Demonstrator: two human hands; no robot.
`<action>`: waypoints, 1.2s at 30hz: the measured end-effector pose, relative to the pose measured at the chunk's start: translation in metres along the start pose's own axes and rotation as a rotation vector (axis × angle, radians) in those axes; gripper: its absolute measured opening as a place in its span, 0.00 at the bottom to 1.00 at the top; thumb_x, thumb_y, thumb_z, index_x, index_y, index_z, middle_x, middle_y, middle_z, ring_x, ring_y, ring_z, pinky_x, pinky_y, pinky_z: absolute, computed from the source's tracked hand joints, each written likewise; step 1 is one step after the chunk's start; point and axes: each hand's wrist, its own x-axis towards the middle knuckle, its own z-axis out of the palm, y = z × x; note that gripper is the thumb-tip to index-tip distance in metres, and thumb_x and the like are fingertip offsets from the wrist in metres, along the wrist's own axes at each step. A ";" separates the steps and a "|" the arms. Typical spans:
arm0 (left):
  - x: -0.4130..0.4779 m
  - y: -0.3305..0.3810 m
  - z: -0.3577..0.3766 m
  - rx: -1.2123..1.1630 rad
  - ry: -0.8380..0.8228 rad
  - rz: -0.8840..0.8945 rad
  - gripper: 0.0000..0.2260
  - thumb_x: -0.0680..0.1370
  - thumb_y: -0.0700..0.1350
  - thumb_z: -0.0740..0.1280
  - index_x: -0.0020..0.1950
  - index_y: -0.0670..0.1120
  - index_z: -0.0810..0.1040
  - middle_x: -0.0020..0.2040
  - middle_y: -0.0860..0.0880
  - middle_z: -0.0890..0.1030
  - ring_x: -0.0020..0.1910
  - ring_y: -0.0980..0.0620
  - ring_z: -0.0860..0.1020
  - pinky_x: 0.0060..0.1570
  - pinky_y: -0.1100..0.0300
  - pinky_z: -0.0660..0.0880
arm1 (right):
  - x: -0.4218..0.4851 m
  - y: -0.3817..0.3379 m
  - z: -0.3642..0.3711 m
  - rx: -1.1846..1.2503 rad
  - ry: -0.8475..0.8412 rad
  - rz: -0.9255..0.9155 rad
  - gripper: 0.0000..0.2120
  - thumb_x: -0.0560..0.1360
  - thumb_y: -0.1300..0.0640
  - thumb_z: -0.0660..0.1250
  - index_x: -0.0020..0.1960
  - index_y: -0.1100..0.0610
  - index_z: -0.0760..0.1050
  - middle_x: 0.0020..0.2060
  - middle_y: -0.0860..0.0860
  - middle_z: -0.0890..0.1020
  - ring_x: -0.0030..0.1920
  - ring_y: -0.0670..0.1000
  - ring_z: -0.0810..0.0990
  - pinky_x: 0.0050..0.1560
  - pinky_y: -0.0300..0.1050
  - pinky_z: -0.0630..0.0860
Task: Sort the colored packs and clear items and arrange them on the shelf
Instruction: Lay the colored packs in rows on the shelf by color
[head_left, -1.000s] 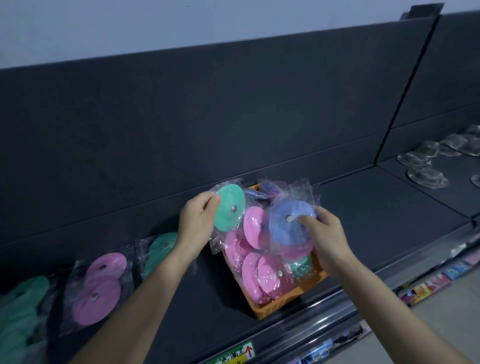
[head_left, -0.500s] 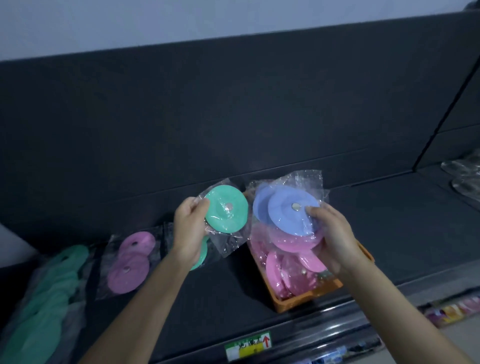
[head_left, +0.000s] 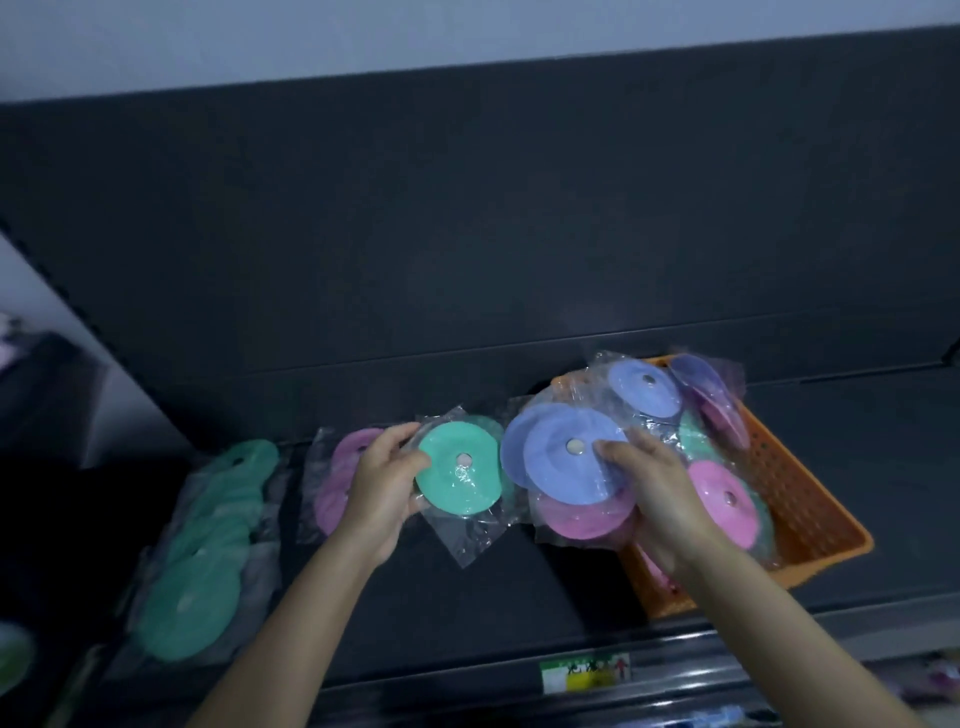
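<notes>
Yellow and green show on a small label (head_left: 584, 673) stuck to the front edge of the dark shelf (head_left: 519, 597). Just past it, two bare arms reach in over the shelf.

The left hand (head_left: 382, 488) pinches a green pack (head_left: 457, 475) by its left side, with the thumb on top and the fingers curled under. The right hand (head_left: 660, 499) grips a blue pack (head_left: 566, 457) with a pink pack (head_left: 582, 517) tucked under it. The thumb presses near the middle of the blue one. The blue pack may have two rounds inside, but the picture is too blurry to be sure. The green and blue packs are side by side, nearly touching.

On the shelf to the left lies a long green pile (head_left: 202, 561), and next to it some flat pink packs (head_left: 343, 478), partly behind the left hand. On the right sits an orange basket (head_left: 810, 509) with more pink, blue and purple packs in it. A dark back wall (head_left: 467, 234) stands behind it all.
</notes>
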 end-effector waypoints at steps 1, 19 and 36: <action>-0.002 -0.003 -0.009 0.012 0.006 -0.026 0.12 0.76 0.33 0.62 0.49 0.48 0.78 0.44 0.52 0.82 0.45 0.51 0.81 0.36 0.53 0.80 | 0.000 0.005 0.006 -0.017 -0.003 0.012 0.07 0.75 0.65 0.63 0.45 0.57 0.79 0.42 0.57 0.85 0.41 0.55 0.84 0.38 0.46 0.79; -0.042 -0.043 -0.160 -0.156 0.429 -0.109 0.05 0.78 0.36 0.62 0.53 0.39 0.75 0.55 0.39 0.78 0.53 0.42 0.79 0.41 0.51 0.80 | 0.000 0.080 0.115 -0.076 -0.177 0.200 0.07 0.75 0.66 0.64 0.51 0.62 0.78 0.45 0.60 0.84 0.43 0.57 0.82 0.46 0.51 0.76; -0.056 -0.086 -0.259 0.585 0.605 -0.104 0.14 0.77 0.39 0.64 0.61 0.40 0.67 0.45 0.44 0.78 0.39 0.52 0.75 0.33 0.62 0.69 | -0.006 0.119 0.156 -0.190 -0.225 0.263 0.05 0.74 0.65 0.65 0.48 0.61 0.78 0.41 0.58 0.85 0.38 0.55 0.84 0.35 0.46 0.78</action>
